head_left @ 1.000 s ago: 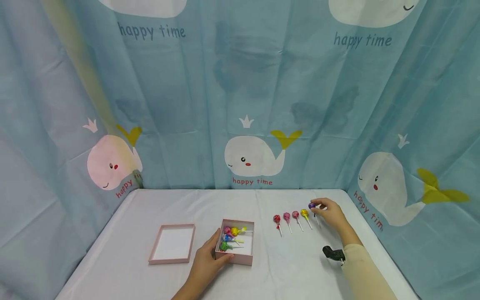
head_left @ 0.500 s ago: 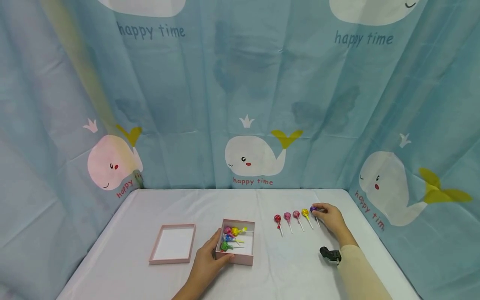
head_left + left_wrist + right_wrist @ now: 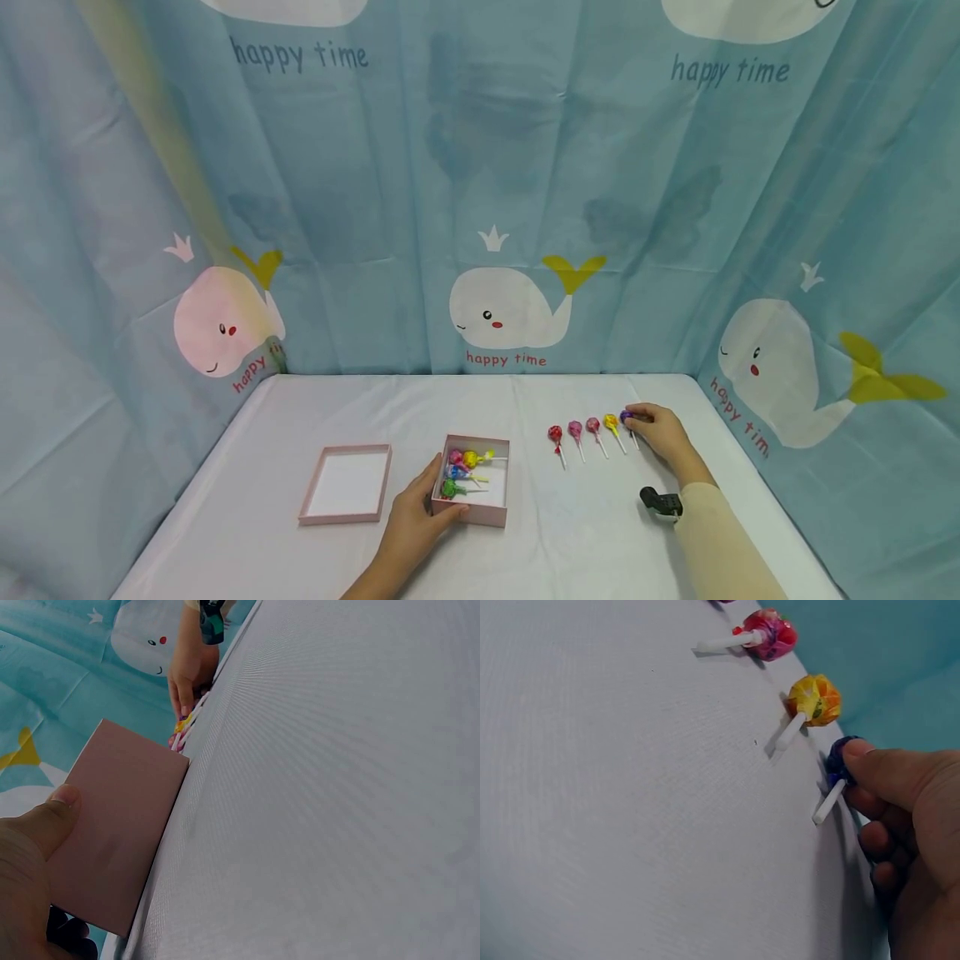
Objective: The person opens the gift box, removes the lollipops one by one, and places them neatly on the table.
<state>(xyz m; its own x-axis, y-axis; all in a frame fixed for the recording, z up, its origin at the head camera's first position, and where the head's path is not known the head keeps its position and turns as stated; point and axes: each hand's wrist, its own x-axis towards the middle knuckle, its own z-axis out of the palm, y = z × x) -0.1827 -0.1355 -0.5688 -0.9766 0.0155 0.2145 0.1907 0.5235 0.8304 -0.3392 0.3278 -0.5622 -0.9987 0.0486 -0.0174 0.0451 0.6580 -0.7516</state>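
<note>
Pinching: right hand [image 3: 662, 431], right of frame, thumb and finger clamped on the head of one purple lollipop [image 3: 838, 756]; whether it touches the white cloth [image 3: 570, 542] cannot be told.
Gripping: left hand [image 3: 412, 517], lower centre, thumb on the front wall of one pink box [image 3: 483, 515], fingers along its left side.

Hazards, as judged: round, slick wrapper could slip, if pinched only at the edge; neighbouring yellow lollipop [image 3: 612, 421], just beside, could be knocked by a sideways sweep; box could skew, should the left hand press unevenly.

Containers: pink box, open, lower centre; contents, one pink, one yellow, one blue and one green lollipop, bunched left, sticks pointing right; a red scrap beneath the green one, unclear. Pink lid [image 3: 348, 485], lower left, hollow side up, apart from the box.

Row, right of centre: red lollipop [image 3: 555, 434], two pinkish lollipops [image 3: 574, 428], then yellow, purple.
</note>
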